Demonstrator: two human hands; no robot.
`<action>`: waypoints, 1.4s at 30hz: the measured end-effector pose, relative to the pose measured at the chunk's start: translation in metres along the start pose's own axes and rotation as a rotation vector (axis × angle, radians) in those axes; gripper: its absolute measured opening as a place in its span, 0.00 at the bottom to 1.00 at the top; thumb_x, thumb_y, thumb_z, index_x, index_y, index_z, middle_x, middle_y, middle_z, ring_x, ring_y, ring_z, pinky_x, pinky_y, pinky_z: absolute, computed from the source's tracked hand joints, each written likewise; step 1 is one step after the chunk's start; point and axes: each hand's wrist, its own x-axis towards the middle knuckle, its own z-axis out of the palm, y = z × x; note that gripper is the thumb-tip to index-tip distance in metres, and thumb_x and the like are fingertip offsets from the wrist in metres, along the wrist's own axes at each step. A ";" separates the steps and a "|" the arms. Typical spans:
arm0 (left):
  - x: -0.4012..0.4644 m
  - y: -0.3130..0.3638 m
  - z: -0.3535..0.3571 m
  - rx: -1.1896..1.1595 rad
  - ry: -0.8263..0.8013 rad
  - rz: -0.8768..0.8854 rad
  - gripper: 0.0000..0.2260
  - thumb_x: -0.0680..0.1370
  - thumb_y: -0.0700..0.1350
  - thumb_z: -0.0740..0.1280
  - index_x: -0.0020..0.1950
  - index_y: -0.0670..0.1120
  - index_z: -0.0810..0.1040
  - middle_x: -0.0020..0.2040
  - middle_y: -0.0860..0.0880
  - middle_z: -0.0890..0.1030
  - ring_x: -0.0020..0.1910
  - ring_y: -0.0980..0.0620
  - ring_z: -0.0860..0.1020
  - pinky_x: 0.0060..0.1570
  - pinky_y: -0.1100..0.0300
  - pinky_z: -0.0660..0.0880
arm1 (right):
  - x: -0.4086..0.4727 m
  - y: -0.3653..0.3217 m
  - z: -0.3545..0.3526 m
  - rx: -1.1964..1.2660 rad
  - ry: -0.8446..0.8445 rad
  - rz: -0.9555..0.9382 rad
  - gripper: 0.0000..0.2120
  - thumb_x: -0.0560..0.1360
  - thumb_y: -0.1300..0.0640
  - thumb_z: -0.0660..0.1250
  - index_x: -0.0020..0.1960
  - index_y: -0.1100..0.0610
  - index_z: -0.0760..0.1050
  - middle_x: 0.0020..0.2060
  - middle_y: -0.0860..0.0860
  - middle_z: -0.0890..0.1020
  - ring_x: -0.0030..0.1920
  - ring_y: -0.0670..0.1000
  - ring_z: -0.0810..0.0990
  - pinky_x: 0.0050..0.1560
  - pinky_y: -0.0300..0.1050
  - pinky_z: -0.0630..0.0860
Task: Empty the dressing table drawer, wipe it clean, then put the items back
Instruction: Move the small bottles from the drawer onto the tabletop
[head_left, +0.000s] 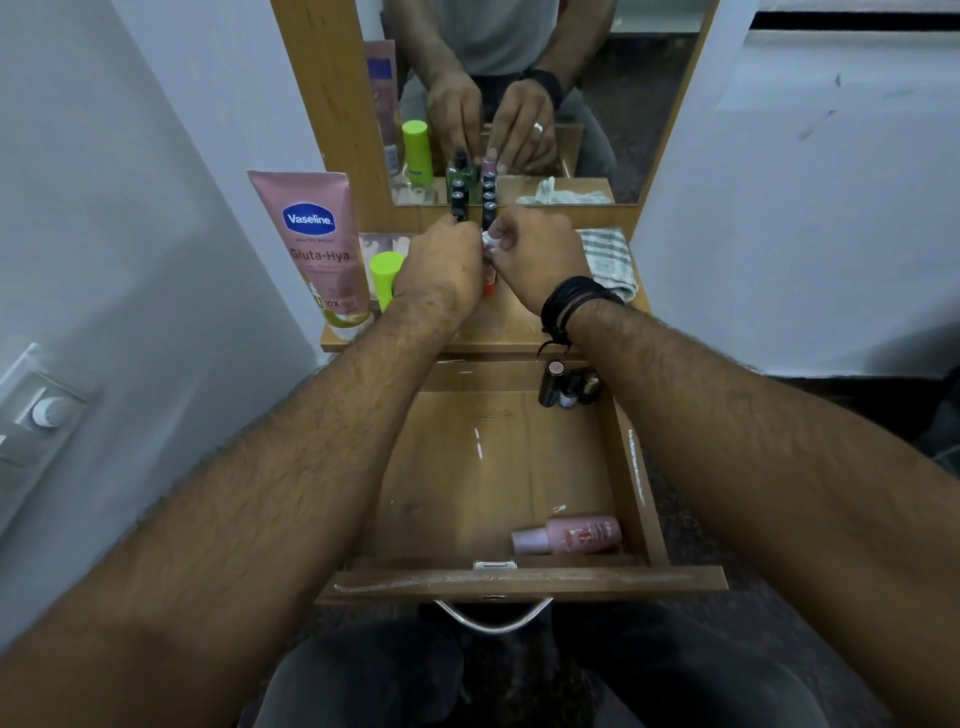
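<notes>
Both hands are up on the surface (519, 325) by the mirror (597, 104). Our right hand (540, 257) has its grip pinched on a small silvery-pink item (488, 240); too small for us to name. Our left hand (441, 265) is curled just beside it, near the dark bottles (460, 205), but we cannot tell whether its grip is grasping anything. The drawer (631, 467) is pulled out below our arms. Inside, a pink bottle (571, 535) lies on its side at the front right, and dark lipsticks (566, 384) cluster at the back right corner. On the surface we see a Vaseline tube (317, 244) at the left, a green cap (385, 273) beside it, and a striped cloth (608, 257) at the right.
</notes>
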 end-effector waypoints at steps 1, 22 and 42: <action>-0.001 0.000 0.000 -0.002 -0.003 -0.005 0.10 0.80 0.41 0.64 0.60 0.43 0.78 0.60 0.41 0.75 0.60 0.39 0.75 0.46 0.51 0.68 | 0.000 0.000 0.000 -0.001 -0.005 0.000 0.09 0.78 0.52 0.68 0.57 0.52 0.80 0.52 0.52 0.84 0.54 0.55 0.81 0.56 0.53 0.78; -0.064 0.042 -0.004 -0.074 -0.043 0.153 0.12 0.79 0.38 0.65 0.61 0.48 0.78 0.62 0.45 0.76 0.59 0.43 0.77 0.56 0.45 0.77 | -0.074 0.032 -0.045 -0.138 -0.058 0.120 0.05 0.74 0.52 0.66 0.48 0.50 0.79 0.47 0.51 0.84 0.50 0.54 0.80 0.49 0.46 0.76; -0.104 0.053 0.072 0.033 -0.398 0.098 0.19 0.81 0.42 0.60 0.71 0.53 0.70 0.61 0.46 0.70 0.62 0.37 0.74 0.44 0.43 0.72 | -0.127 0.080 -0.001 -0.398 -0.387 0.205 0.17 0.79 0.45 0.63 0.67 0.43 0.74 0.57 0.51 0.80 0.57 0.60 0.78 0.56 0.61 0.77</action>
